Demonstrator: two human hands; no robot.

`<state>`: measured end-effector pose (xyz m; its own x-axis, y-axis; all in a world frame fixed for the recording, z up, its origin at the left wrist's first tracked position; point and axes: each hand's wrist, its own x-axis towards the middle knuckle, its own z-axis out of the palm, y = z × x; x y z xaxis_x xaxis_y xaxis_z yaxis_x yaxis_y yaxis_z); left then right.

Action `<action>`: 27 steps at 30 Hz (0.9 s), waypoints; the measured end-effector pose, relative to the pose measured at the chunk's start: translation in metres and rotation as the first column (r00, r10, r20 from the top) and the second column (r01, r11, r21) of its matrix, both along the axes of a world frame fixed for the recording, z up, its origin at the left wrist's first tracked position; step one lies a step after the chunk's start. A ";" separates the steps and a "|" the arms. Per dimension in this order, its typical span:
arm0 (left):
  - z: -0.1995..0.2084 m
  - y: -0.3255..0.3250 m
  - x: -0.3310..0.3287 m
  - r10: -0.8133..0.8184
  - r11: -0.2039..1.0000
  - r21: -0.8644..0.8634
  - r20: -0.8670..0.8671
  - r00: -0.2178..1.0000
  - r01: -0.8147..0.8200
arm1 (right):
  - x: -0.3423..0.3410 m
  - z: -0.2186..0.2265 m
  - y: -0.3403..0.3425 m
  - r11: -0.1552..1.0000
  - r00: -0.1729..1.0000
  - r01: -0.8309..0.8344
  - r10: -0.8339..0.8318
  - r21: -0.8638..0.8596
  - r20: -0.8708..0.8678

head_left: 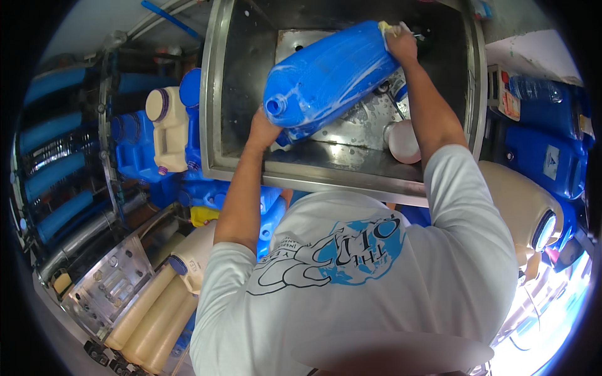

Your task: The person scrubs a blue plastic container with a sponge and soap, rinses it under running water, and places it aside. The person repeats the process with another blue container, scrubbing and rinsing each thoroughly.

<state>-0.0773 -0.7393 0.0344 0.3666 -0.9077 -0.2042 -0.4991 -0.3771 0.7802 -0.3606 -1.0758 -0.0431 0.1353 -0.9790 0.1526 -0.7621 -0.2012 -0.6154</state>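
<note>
A big blue plastic jug (329, 78), streaked with white soap foam, lies tilted over a stainless steel sink (216, 100), its open neck pointing down-left. My left hand (262, 130) grips the jug just under the neck. My right hand (400, 45) presses a yellow sponge (387, 27) against the jug's far end. The sink bottom under the jug is wet with suds.
A white bowl (403, 141) sits in the sink at the right. Left of the sink stand a cream jug (168, 128) and several blue jugs (135, 153). More blue jugs (544, 156) and a cream jug (523, 203) stand on the right. Cylindrical filters (147, 313) lie lower left.
</note>
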 end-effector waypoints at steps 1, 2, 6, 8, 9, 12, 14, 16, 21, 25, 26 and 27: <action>-0.001 -0.010 0.001 -0.028 1.000 0.001 0.029 0.999 0.028 | 0.009 -0.015 -0.019 0.988 0.988 -0.157 0.157 0.015 0.016; -0.001 -0.019 0.004 -0.037 0.999 -0.011 0.008 0.999 0.037 | 0.026 -0.021 -0.029 0.949 0.949 -0.314 0.313 0.027 0.036; -0.013 0.001 0.015 0.073 0.997 0.020 -0.020 0.997 -0.073 | 0.108 0.105 0.152 0.669 0.673 -0.705 0.736 -0.236 0.076; -0.002 0.002 0.012 0.073 0.997 0.031 -0.003 0.997 -0.073 | 0.090 0.091 0.174 0.662 0.707 -0.615 0.704 -0.428 0.073; 0.004 0.009 0.010 0.088 0.995 0.054 -0.008 0.996 -0.087 | 0.065 0.079 0.167 0.727 0.761 -0.566 0.642 -0.390 0.093; 0.003 -0.001 0.013 0.060 0.996 0.069 -0.041 0.997 -0.057 | -0.002 -0.005 0.060 0.954 0.916 -0.144 0.229 -0.264 0.329; -0.004 -0.004 0.016 0.024 1.000 0.020 -0.078 0.997 -0.023 | -0.024 -0.021 -0.021 0.936 0.964 -0.167 0.089 0.311 0.251; -0.007 -0.006 0.015 0.029 1.000 0.009 -0.047 0.998 -0.029 | 0.001 -0.031 -0.058 0.845 0.904 -0.312 0.124 0.434 0.409; 0.049 -0.028 0.017 0.200 0.978 -0.011 -0.210 0.957 -0.207 | 0.095 0.015 -0.026 0.715 0.787 -0.607 0.602 0.348 0.135; 0.103 -0.082 0.023 -0.055 0.998 -0.018 0.344 0.938 0.065 | 0.118 0.075 0.039 0.687 0.776 -0.621 0.470 0.378 0.419; 0.117 -0.099 0.015 -0.137 0.983 -0.062 0.372 0.918 0.172 | 0.107 0.058 0.025 0.672 0.706 -0.669 0.440 0.318 0.555; 0.128 -0.105 0.009 -0.197 0.963 -0.093 0.403 0.894 0.255 | 0.094 0.062 0.025 0.622 0.647 -0.704 0.366 0.342 0.669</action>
